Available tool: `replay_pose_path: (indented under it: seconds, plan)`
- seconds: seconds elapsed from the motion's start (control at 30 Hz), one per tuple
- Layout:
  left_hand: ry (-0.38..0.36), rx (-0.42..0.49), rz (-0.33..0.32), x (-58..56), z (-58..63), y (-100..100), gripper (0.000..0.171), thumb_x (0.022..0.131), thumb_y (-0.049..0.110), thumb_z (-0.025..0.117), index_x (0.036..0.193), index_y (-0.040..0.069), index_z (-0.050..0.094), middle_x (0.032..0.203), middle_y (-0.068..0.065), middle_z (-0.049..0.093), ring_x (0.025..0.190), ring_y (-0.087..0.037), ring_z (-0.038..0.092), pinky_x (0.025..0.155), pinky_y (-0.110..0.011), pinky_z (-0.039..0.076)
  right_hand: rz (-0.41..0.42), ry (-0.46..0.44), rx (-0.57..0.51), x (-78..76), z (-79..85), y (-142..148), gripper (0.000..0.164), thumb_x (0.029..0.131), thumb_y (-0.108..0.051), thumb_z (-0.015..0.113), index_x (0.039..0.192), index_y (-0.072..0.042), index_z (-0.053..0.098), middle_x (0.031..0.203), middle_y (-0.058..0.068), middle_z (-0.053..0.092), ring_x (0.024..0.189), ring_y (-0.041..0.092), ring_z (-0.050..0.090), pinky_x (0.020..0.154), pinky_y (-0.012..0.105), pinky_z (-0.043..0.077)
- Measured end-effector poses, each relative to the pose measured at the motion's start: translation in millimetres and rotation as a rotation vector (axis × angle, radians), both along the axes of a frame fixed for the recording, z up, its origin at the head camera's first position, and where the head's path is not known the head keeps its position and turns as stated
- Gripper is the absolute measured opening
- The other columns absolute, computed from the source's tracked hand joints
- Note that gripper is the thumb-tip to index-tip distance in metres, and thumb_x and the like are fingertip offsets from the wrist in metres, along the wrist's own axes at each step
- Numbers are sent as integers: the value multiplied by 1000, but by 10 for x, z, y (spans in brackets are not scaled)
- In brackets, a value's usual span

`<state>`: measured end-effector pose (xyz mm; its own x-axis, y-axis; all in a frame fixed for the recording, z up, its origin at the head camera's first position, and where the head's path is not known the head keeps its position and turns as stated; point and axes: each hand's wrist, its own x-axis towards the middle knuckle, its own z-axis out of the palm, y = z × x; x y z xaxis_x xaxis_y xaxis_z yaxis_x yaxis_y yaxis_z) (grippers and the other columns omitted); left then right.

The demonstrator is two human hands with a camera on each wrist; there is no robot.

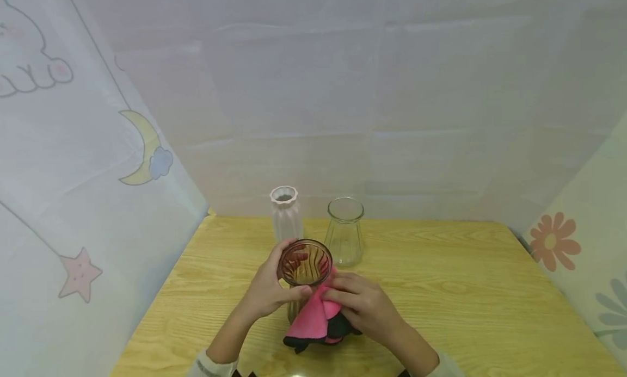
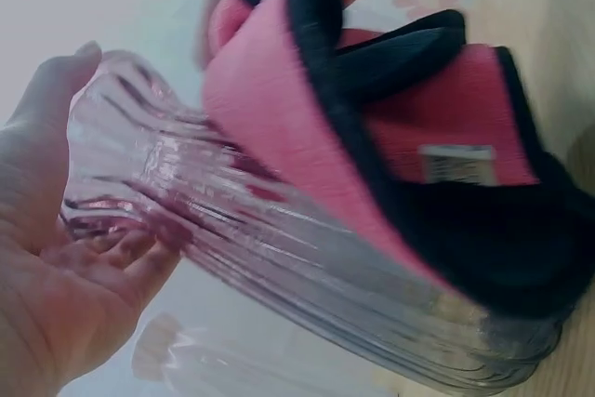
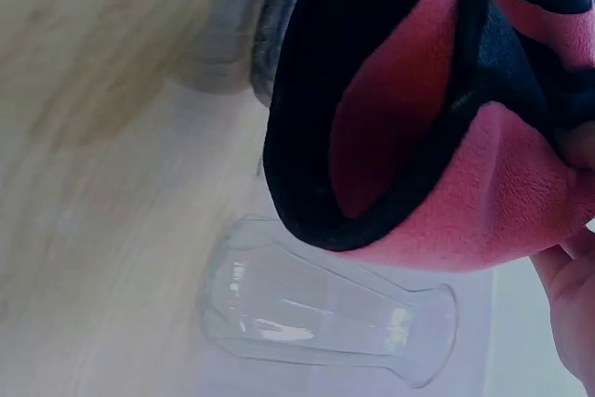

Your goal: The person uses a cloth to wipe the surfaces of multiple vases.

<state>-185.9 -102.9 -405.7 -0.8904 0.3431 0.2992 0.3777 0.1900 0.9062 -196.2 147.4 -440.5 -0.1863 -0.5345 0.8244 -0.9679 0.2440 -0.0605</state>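
Observation:
A ribbed, pinkish-brown glass vase (image 1: 307,260) stands near the middle of the table, its wide mouth facing up. My left hand (image 1: 268,290) grips it around the neck, thumb on the near side and fingers on the far side. In my right hand (image 1: 368,306) a pink cloth with black edging (image 1: 313,317) is pinched and bunched against the vase's right side. The left wrist view shows the cloth (image 2: 279,127) draped over the ribbed glass (image 2: 186,165), a small white label on it. Folds of cloth hide part of the right fingers.
Behind the held vase stand a white fluted vase (image 1: 287,219) at the left and a clear glass vase (image 1: 345,235) at the right. The wooden table (image 1: 441,290) meets a pale backdrop (image 1: 303,94) at its far edge.

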Motion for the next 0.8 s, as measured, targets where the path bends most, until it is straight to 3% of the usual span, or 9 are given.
replay_pose_path:
  seconds: [0.27,0.43,0.5,0.67,0.73,0.8]
  plan:
    - [4,86,-213,-184,-30,-111,94,85,36,83,156,9,28,146,-16,50,130,-37,54,104,-40,50,-48,-62,119,48,-154,58,32,109,-21,47,105,-17,78,107,0,72,100,17,70,91,27,56]
    - [-27,85,-256,-253,-35,-150,95,84,33,84,158,15,27,146,-15,50,131,-36,52,105,-37,48,-36,-64,185,25,-213,105,18,102,-14,61,106,-17,79,106,-1,72,99,14,69,87,25,56]
    - [-23,77,-256,-255,-38,-170,101,83,36,85,159,14,23,151,-12,46,136,-32,49,110,-42,44,-26,-61,189,24,-201,128,17,101,-13,64,107,-17,78,107,-1,72,99,14,69,87,24,56]
    - [57,113,-266,-264,-53,-235,110,83,40,85,162,9,15,163,-17,27,146,-18,36,117,-32,33,-2,-54,97,29,-44,184,26,106,-17,52,107,-14,77,108,3,72,99,19,71,88,24,56]
    - [75,138,-291,-298,-43,-249,109,84,39,84,161,6,15,163,-21,26,147,-16,34,116,-23,31,13,-33,46,8,59,190,26,107,-17,51,108,-13,77,109,5,73,99,23,71,91,26,56]
    - [67,147,-322,-348,-15,-248,109,84,40,83,161,5,15,163,-19,26,148,-18,32,117,-24,30,24,-7,15,-25,159,177,25,106,-16,53,109,-12,77,109,7,73,100,28,71,94,30,55]
